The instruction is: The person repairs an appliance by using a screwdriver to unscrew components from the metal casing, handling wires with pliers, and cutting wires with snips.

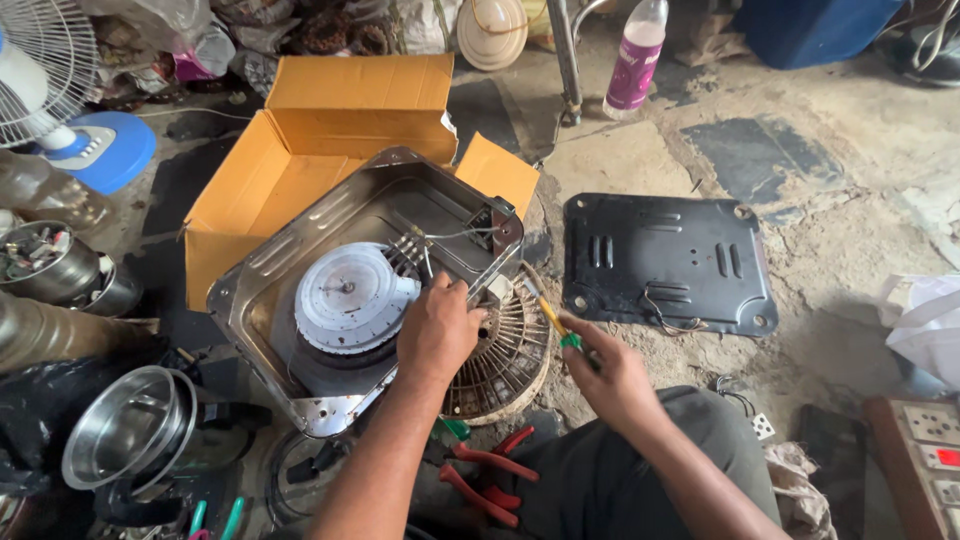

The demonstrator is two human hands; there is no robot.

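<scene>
A square metal appliance housing (pixel 262 268) stands tilted on the floor, with a round white disc (pixel 350 295) and wires inside it. My left hand (pixel 437 330) grips the housing's near right edge. My right hand (pixel 612 375) holds a screwdriver (pixel 548 315) with a yellow-green handle, its tip pointing at the housing's right corner. Under that corner lies a round slotted fan grille (pixel 505 365).
An open cardboard box (pixel 330 110) sits behind the housing. A black metal base plate (pixel 665 262) lies to the right. Red-handled pliers (pixel 490 475) rest by my knee. A steel pot (pixel 125 425), a table fan (pixel 50 80), a plastic bottle (pixel 637 60) and a socket strip (pixel 935 440) surround the spot.
</scene>
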